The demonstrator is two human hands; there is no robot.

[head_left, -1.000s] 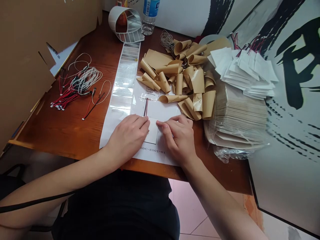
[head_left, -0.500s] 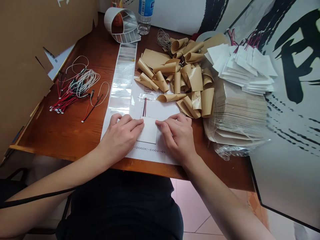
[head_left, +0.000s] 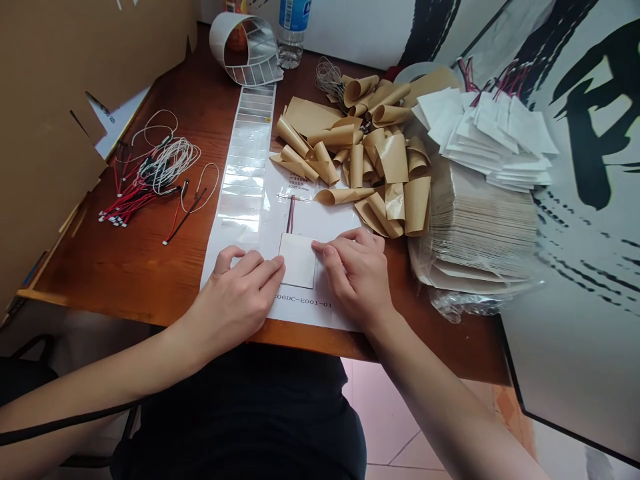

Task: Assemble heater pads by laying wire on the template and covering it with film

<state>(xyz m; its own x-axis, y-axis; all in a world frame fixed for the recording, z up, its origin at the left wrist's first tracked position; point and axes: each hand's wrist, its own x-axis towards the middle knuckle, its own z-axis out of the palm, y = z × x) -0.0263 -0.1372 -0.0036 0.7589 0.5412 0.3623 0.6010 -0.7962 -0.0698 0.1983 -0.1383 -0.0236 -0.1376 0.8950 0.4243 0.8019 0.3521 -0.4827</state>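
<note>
A thin white square pad (head_left: 299,263) lies flat on a printed white sheet (head_left: 345,316), in front of me. Dark and red wires (head_left: 291,215) run from its top edge away from me. My left hand (head_left: 243,290) is closed, its fingertips pressed together at the pad's left edge. At the pad's upper right edge, my right hand (head_left: 356,273) has its fingers curled and its thumb against the index finger. Part of the left edge is hidden under my left fingers. Lettering shows on the sheet below the pad.
Curled brown paper pieces (head_left: 395,157) are heaped beyond my right hand. A strip of silvery labels (head_left: 243,170) runs back to its roll. Wired cables (head_left: 160,173) lie on the left. At right, white pads (head_left: 493,137) rest on a bagged stack (head_left: 480,220). A water bottle (head_left: 291,40) stands behind.
My left hand has slid toward me along the pad's left edge, uncovering its upper left corner. My right hand stays nearly in place at the upper right edge.
</note>
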